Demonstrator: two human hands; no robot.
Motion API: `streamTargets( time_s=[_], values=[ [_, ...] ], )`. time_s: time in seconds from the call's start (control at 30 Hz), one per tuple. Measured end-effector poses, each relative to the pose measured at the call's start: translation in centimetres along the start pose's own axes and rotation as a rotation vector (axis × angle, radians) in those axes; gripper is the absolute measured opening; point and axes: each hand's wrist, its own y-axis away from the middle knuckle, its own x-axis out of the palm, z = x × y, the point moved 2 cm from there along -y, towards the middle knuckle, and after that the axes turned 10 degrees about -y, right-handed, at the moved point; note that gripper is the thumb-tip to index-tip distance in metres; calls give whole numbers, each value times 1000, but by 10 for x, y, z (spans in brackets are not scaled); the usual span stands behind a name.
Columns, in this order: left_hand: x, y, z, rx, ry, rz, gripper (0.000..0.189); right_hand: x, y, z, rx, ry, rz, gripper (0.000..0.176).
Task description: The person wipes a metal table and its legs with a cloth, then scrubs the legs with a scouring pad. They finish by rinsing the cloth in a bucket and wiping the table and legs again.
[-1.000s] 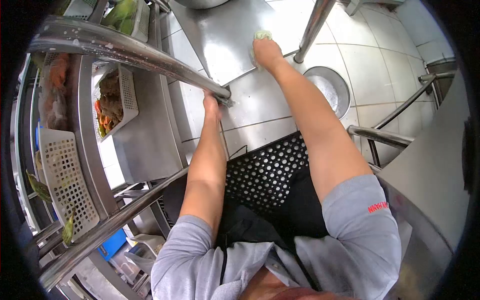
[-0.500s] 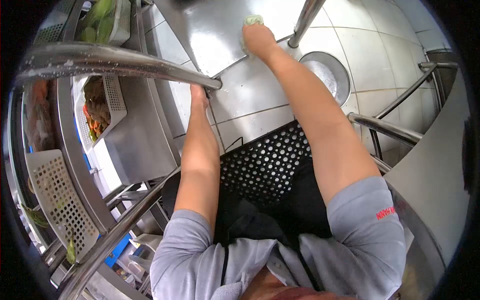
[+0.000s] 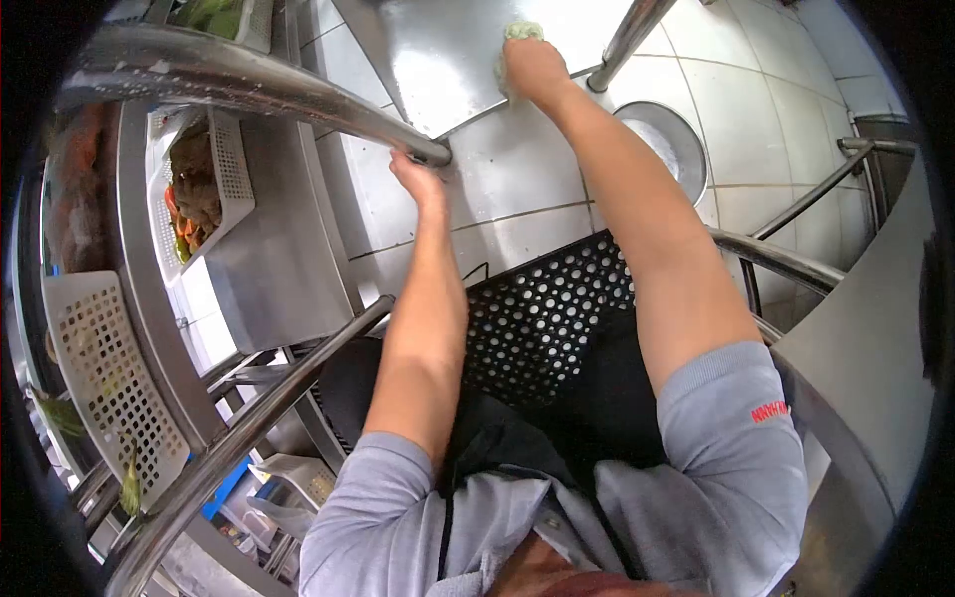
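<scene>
My right hand is closed round a pale green cloth, which bunches out above and beside the fingers. It presses at the front edge of a shiny low steel shelf. My left hand is at the lower end of a thick steel leg, its thumb side showing against the tube. The other fingers are hidden behind the leg. Right of my right forearm stands a round metal pot with whitish, foamy liquid inside, partly covered by the arm.
White tiles cover the floor, with a black perforated mat before my knees. On the left, a steel rack holds white perforated baskets of vegetables. Steel rails run along the right.
My left hand has shifted right and now shows more below the leg end. My right hand with the cloth stays at the shelf's edge. The view has shifted slightly.
</scene>
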Motion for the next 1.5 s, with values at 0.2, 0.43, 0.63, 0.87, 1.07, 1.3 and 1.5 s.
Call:
streamTargets(
  time_s=[0.2,0.43,0.63,0.87,1.07,1.3,1.5],
  values=[
    [-8,-22,-11,-304,-172,302,49,-5,-2,7,43,30,-2,16],
    [-2,13,-41,-157,-118,91,45,1,0,4,48,48,-11,15],
    [10,37,-114,13,140,34,40,0,-6,3,71,12,-15,16],
    [18,65,-202,486,-72,-239,45,13,-10,-7,43,70,-4,17],
    [5,2,-25,276,-107,-130,45,13,-9,-5,14,71,-71,15],
    [29,46,-146,196,222,-175,41,8,-6,-2,26,64,-74,17],
    [26,60,-173,595,-130,-462,37,10,-6,-1,43,47,-63,18]
  ],
)
